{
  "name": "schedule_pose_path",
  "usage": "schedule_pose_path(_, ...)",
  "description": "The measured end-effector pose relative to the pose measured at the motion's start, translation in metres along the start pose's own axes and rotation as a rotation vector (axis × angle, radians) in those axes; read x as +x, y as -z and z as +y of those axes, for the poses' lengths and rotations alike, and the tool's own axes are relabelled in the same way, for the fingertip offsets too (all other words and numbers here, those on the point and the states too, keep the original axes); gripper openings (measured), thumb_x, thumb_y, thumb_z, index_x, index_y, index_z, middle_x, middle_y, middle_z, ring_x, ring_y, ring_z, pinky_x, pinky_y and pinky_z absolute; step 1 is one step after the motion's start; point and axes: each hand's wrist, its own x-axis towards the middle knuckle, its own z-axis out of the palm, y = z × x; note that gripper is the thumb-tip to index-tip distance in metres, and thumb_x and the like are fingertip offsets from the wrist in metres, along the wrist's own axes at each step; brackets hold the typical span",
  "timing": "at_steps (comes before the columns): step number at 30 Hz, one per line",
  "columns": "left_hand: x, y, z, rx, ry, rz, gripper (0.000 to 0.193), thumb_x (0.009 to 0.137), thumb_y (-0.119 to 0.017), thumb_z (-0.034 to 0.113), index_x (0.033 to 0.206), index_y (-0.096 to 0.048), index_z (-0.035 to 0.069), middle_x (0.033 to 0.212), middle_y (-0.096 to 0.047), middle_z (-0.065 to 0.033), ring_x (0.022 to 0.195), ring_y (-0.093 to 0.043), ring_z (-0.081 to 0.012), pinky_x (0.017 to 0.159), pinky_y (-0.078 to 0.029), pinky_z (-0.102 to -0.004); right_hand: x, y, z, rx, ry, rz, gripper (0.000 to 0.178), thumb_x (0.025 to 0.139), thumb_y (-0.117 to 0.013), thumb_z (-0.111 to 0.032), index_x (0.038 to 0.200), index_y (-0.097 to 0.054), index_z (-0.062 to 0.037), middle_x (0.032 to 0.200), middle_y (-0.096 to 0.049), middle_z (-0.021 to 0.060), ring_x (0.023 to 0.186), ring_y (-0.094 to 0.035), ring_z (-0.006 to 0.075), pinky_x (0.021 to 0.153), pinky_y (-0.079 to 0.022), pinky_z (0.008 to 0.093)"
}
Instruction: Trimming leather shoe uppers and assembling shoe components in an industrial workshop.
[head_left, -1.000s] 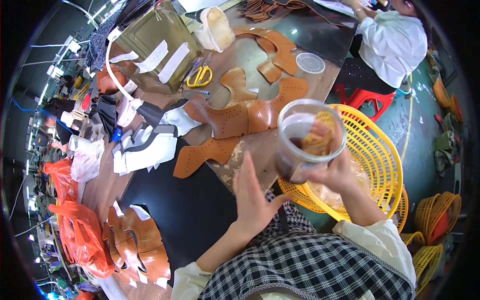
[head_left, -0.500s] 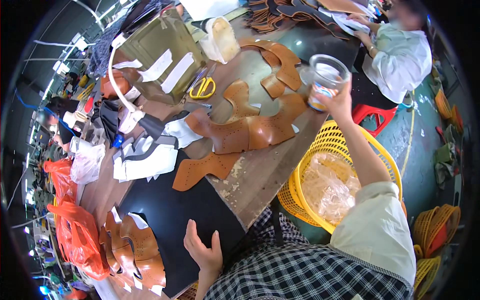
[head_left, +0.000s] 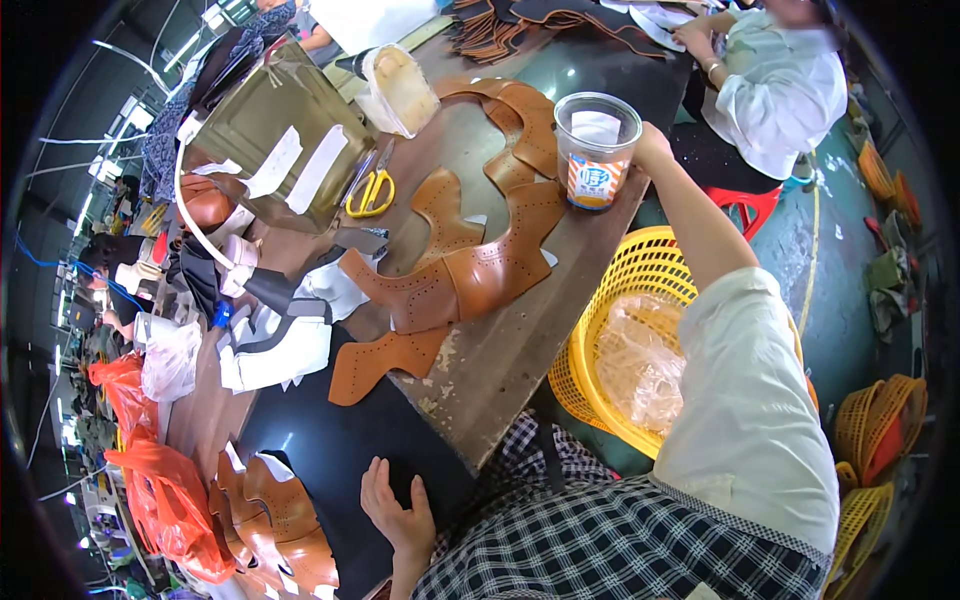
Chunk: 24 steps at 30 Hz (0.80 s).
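A clear plastic cup (head_left: 590,165) with an orange and white label stands upright at the table's right edge, beside brown leather pieces. My right hand (head_left: 652,148) grips its right side; the fingers are mostly hidden behind it. At the front, my left hand (head_left: 402,515) is open over a black mat (head_left: 390,430), thumb apart, holding nothing. Nearest to it on the left lies a stack of brown leather pieces (head_left: 275,520) with white tabs. Further leather pieces with punched holes, such as a wide curved one (head_left: 450,285), spread across the table's middle.
Yellow-handled scissors (head_left: 371,192) lie beside a large metal can (head_left: 290,130) and a white container (head_left: 398,90). A yellow basket (head_left: 575,375) holding clear plastic stands right of the table. Red plastic bags (head_left: 175,505) hang at the left. A person (head_left: 785,90) works at the far right.
My right hand has brought the cup leftward, and it now rests on the table edge. My view has shifted slightly. The left hand stays open over the mat.
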Motion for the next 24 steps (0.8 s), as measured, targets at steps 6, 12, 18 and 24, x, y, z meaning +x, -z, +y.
schedule_pose_path(6, -0.002, 0.0, 0.002, -0.052, 0.057, 0.058, 0.046, 0.081, -0.067, 0.007, 0.124, -0.051, 0.003, 0.128, -0.053, -0.0181, 0.118, -0.049, -0.0361, 0.102, -0.035, -0.0446, 0.005, 0.014, -0.005, -0.15, 0.043, 0.036, 0.009, 0.067, -0.069, -0.007, 0.073, -0.072, -0.0016, 0.073, -0.069, 0.015, 0.073, -0.071, 0.025, 0.067, -0.055, 0.0347)
schedule_pose_path(12, -0.001, 0.0, -0.003, -0.003, -0.025, 0.014, 0.045, 0.083, -0.066, 0.012, 0.123, -0.052, 0.001, 0.126, -0.055, -0.0156, 0.12, -0.048, -0.0344, 0.101, -0.033, -0.0447, 0.004, 0.023, 0.006, 0.046, -0.032, -0.083, 0.018, 0.07, -0.07, -0.018, 0.067, -0.069, -0.0009, 0.061, -0.065, 0.009, 0.059, -0.066, 0.0163, 0.051, -0.053, 0.0284)
schedule_pose_path(18, -0.002, -0.001, -0.002, -0.017, 0.021, 0.011, 0.042, 0.083, -0.066, 0.012, 0.121, -0.053, 0.001, 0.126, -0.055, -0.0154, 0.119, -0.048, -0.0342, 0.102, -0.033, -0.0447, 0.016, 0.008, -0.007, -0.078, -0.019, -0.196, 0.015, 0.075, -0.069, -0.017, 0.075, -0.071, -0.0016, 0.069, -0.068, 0.0096, 0.062, -0.067, 0.018, 0.055, -0.053, 0.0304)
schedule_pose_path(24, -0.002, 0.0, -0.001, -0.039, 0.062, 0.026, 0.04, 0.083, -0.066, 0.013, 0.12, -0.054, 0.001, 0.126, -0.055, -0.0155, 0.119, -0.048, -0.0341, 0.102, -0.033, -0.0445, 0.027, 0.019, -0.007, -0.175, 0.017, -0.13, 0.007, 0.073, -0.07, -0.006, 0.078, -0.072, -0.0016, 0.074, -0.069, 0.0094, 0.061, -0.066, 0.0188, 0.057, -0.054, 0.03)
